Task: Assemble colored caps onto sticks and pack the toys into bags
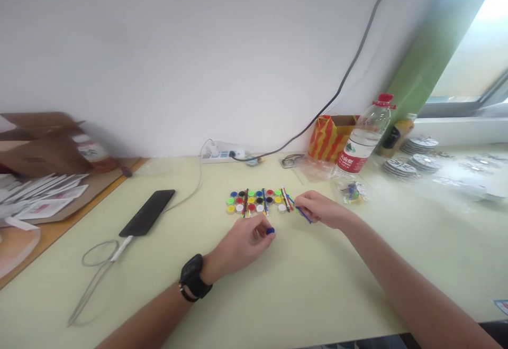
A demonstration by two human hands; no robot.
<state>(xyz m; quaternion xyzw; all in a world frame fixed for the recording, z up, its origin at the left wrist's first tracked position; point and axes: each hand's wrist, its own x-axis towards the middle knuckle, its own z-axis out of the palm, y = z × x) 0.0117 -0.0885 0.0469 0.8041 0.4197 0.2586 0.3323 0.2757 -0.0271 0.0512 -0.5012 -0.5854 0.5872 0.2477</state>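
Observation:
My left hand (246, 243), with a black watch on its wrist, pinches a small blue round cap (270, 230) just above the pale green table (278, 291). My right hand (319, 209) is closed on a thin blue stick (305, 215) that points down to the right. Just beyond both hands lie rows of small coloured caps (256, 201) in blue, green, red, yellow, black and white, with several coloured sticks (286, 199) laid across them.
A black phone (148, 211) on a white cable lies at left. A power strip (222, 153), a striped bag (327, 137), a water bottle (363, 143) and a small packet of parts (352, 191) stand behind. Paper packets (43, 195) and cardboard sit far left, round discs (413, 161) far right.

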